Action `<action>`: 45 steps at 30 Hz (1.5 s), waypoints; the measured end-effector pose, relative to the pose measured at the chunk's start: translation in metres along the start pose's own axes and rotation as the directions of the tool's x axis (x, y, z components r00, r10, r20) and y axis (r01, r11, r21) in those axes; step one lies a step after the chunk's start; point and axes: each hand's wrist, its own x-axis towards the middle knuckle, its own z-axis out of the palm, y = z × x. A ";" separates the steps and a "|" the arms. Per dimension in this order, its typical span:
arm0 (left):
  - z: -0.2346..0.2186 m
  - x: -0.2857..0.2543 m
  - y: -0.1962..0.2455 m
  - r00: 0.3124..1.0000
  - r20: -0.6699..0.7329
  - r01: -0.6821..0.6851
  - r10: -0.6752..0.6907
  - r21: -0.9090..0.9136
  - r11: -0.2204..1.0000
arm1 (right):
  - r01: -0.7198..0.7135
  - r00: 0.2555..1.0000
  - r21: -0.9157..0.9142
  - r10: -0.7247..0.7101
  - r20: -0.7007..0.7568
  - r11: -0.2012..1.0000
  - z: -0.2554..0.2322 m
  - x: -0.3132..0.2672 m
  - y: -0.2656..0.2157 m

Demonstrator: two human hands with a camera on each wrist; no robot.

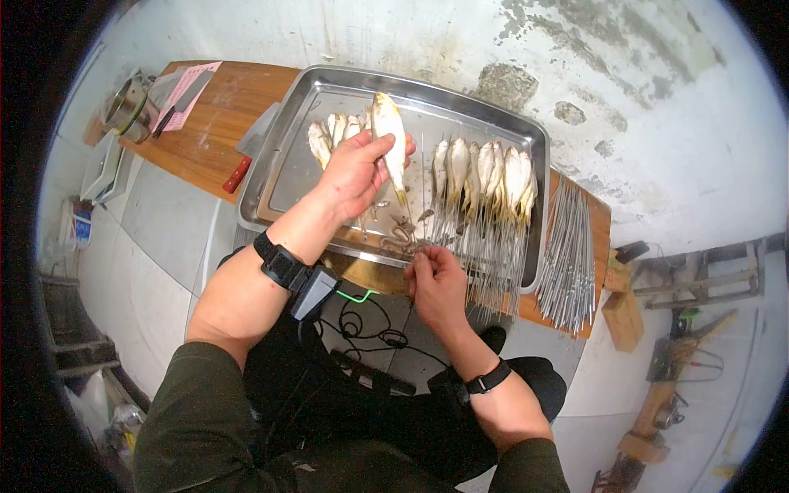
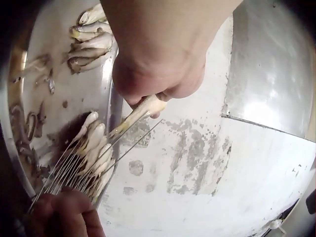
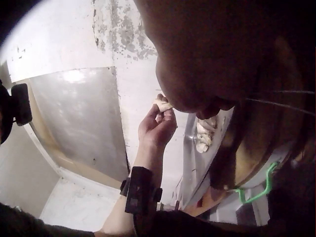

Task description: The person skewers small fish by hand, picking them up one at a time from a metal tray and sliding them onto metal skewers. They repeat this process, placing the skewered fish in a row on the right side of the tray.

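Note:
My left hand (image 1: 357, 174) holds a pale, yellowish fish (image 1: 389, 131) over the tray (image 1: 271, 172), its tail hanging down. The thumb lies along its side. Below, my right hand (image 1: 438, 287) pinches a thin metal skewer (image 2: 143, 137); in the left wrist view its tip stands near the fish's tail, and whether they touch I cannot tell. Right of both hands lies a row of fish (image 1: 485, 168) with skewers running from them toward me. Several loose fish (image 1: 320, 141) lie behind the left hand. In the right wrist view, my left hand (image 3: 157, 131) grips the fish (image 3: 163, 105).
A bundle of bare skewers (image 1: 567, 259) lies right of the tray on the wooden board (image 1: 238, 103). A red-handled cleaver (image 1: 237, 175) lies at the tray's left edge, and a black-handled knife (image 1: 182, 103) farther left. Dark scraps (image 1: 399, 240) lie near the tray's front. A stained wall stands behind.

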 end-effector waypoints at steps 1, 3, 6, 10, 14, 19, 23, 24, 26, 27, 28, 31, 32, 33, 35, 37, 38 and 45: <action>0.001 0.000 -0.001 1.000 0.001 0.002 -0.002 0.000 1.000 | 0.017 1.000 -0.024 -0.017 -0.001 1.000 0.000 0.001 0.000; 0.004 -0.002 0.000 1.000 -0.023 0.015 -0.016 -0.023 1.000 | -0.001 1.000 -0.031 0.000 -0.005 1.000 0.000 0.003 -0.005; 0.003 -0.001 0.005 1.000 0.013 0.009 -0.008 -0.046 0.999 | -0.051 0.999 0.004 0.051 0.003 0.999 0.000 0.002 -0.013; 0.004 -0.001 0.006 0.999 -0.036 -0.010 0.010 -0.022 1.000 | 0.015 0.999 0.033 -0.016 0.030 0.999 0.002 0.002 -0.004; 0.000 0.003 0.009 0.997 -0.050 -0.053 0.051 -0.023 0.998 | 0.031 0.999 -0.012 -0.031 0.013 0.999 0.003 -0.002 0.002; -0.002 0.004 0.015 0.995 -0.075 -0.066 0.064 -0.031 0.997 | 0.022 1.000 -0.090 -0.022 0.005 0.996 0.000 -0.007 0.004; -0.006 0.007 0.019 0.993 -0.077 -0.091 0.087 -0.052 0.994 | 0.030 1.000 -0.052 -0.030 -0.005 0.998 -0.002 -0.011 0.006; -0.007 0.008 0.020 0.992 -0.057 -0.113 0.110 -0.044 0.993 | 0.027 1.000 -0.063 -0.026 0.009 0.998 -0.003 -0.012 0.005; -0.007 0.008 0.020 0.992 -0.063 -0.108 0.105 -0.038 0.993 | 0.025 0.999 -0.074 -0.023 0.025 0.997 -0.003 -0.013 0.004; -0.006 0.008 0.019 0.993 -0.069 -0.100 0.097 -0.031 0.995 | 0.024 0.999 -0.077 -0.022 0.026 0.997 -0.003 -0.014 0.004; -0.006 0.007 0.018 0.993 -0.069 -0.099 0.097 -0.031 0.995 | 0.022 0.999 -0.080 -0.020 0.027 0.997 -0.003 -0.014 0.005; -0.004 0.006 0.015 0.993 -0.055 -0.102 0.102 -0.002 0.995 | -0.051 0.999 -0.069 0.051 -0.001 0.996 -0.003 -0.015 -0.002; -0.004 0.005 0.014 0.994 -0.047 -0.103 0.103 -0.005 0.995 | -0.051 0.999 -0.069 0.051 -0.002 0.996 -0.003 -0.014 -0.004; -0.003 0.005 0.013 0.994 -0.039 -0.103 0.102 -0.009 0.995 | -0.061 0.998 -0.074 0.061 -0.011 0.995 -0.002 -0.014 -0.008; -0.005 0.007 0.011 0.995 -0.033 -0.091 0.090 -0.016 0.996 | -0.071 0.997 -0.078 0.069 -0.024 0.994 -0.002 -0.012 -0.009; -0.006 0.008 0.010 0.997 -0.027 -0.079 0.078 -0.024 0.997 | -0.063 0.998 -0.077 0.062 -0.009 0.995 -0.003 -0.010 -0.009; -0.004 0.007 0.012 0.996 -0.047 -0.076 0.075 -0.036 0.996 | -0.063 0.998 -0.077 0.062 -0.009 0.995 -0.004 -0.009 -0.008; 0.002 0.003 0.008 0.998 -0.051 -0.031 0.029 -0.046 0.998 | -0.024 0.999 -0.098 0.021 -0.026 0.995 -0.003 -0.003 -0.007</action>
